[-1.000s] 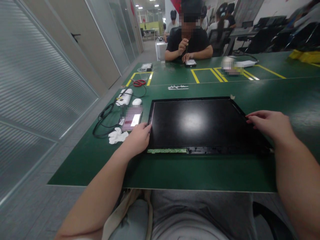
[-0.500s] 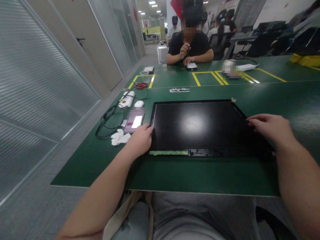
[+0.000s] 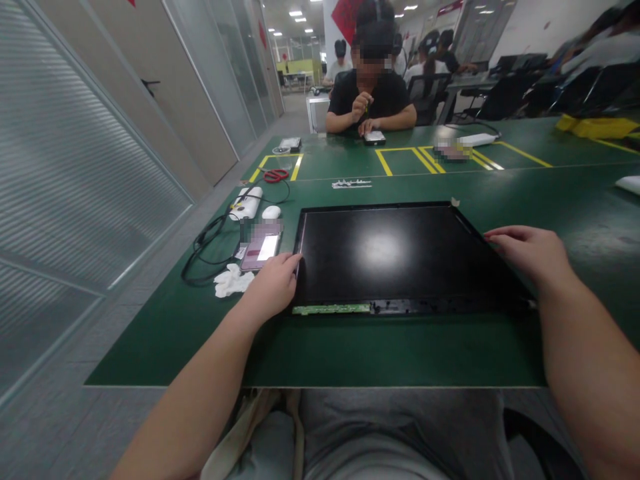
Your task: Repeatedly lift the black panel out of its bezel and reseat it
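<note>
A black display panel [image 3: 345, 267] lies flat on the green table, with a bright reflection on its screen. Along its near edge runs a narrow green circuit board [image 3: 331, 309]. My left hand [image 3: 274, 283] is closed on the panel's left edge, thumb on top, the other fingers mostly hidden beside the frame. On the opposite side, my right hand [image 3: 533, 252] pinches the right edge with its fingertips. A small pale tab [image 3: 455, 202] sticks up at the far right corner.
Left of the panel are a phone [image 3: 261, 247], crumpled white tissue [image 3: 233, 281], a white mouse-like object [image 3: 271, 212], black cable [image 3: 193, 250] and red-handled scissors [image 3: 276, 175]. White strips [image 3: 352, 184] lie beyond it. Across the table, a co-worker [image 3: 370, 100] handles a small boxy device [image 3: 375, 137].
The camera view has shifted slightly, so everything sits a little further left. Both hands keep their places on the panel's edges. The co-worker's raised hand has dropped slightly.
</note>
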